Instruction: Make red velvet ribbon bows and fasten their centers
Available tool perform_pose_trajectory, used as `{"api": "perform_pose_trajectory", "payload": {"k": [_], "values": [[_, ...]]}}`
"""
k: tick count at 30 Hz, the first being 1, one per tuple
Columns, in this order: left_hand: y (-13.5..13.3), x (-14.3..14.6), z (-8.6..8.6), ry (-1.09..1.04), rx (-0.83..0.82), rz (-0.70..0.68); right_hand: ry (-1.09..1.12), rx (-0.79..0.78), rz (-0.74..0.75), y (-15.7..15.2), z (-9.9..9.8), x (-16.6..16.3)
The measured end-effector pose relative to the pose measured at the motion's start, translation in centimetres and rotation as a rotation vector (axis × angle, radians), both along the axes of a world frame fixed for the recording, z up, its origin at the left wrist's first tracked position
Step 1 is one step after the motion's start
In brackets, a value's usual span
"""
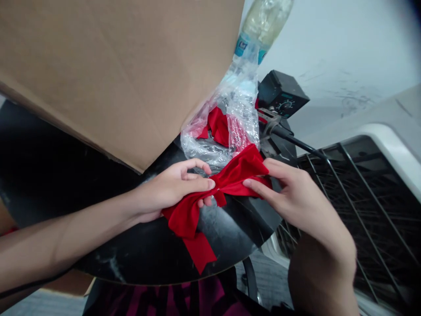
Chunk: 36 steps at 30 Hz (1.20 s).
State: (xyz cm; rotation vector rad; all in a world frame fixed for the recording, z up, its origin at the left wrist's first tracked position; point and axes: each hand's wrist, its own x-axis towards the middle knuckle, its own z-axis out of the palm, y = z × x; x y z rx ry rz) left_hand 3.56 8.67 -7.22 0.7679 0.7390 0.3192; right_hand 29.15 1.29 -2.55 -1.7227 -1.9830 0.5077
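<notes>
A red fabric bow point(226, 186) with hanging tails is held over a round black table point(144, 254). My left hand point(174, 186) pinches the bow's middle knot with thumb and fingers closed. My right hand point(292, 197) grips the bow's right loop between thumb and fingers. Just behind the bow lies a clear plastic bag point(230, 118) with more red fabric pieces inside.
A large cardboard box point(115, 66) leans over the table at the upper left. A plastic bottle point(263, 26) stands behind the bag. A black device with a dial point(283, 94) sits at the back. A black wire rack point(371, 206) is at the right.
</notes>
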Motion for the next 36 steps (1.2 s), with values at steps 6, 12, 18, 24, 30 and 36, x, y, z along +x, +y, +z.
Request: {"api": "perform_pose_trajectory", "payload": {"k": [6,12,18,24,30,36], "values": [[0.2,0.1,-0.2,-0.018,-0.113,0.064,-0.117,0.487,0.011,-3.1,-0.2,-2.1],[-0.1,0.1,0.0,-0.051,-0.164,0.083,-0.233,0.555,0.398,-0.7,-2.9,-3.7],[0.2,-0.2,0.1,-0.043,-0.14,0.043,-0.257,0.625,0.644,0.7,-2.5,-2.6],[0.4,-0.4,0.1,-0.066,-0.111,0.022,-0.328,0.604,0.696,1.0,-1.4,-2.3],[0.3,-0.2,0.0,-0.005,-0.092,0.02,-0.36,0.541,0.705,0.6,-1.4,-2.5],[0.1,-0.2,-0.2,0.015,-0.015,-0.012,-0.251,0.497,0.65,0.2,-2.2,-3.0]]}}
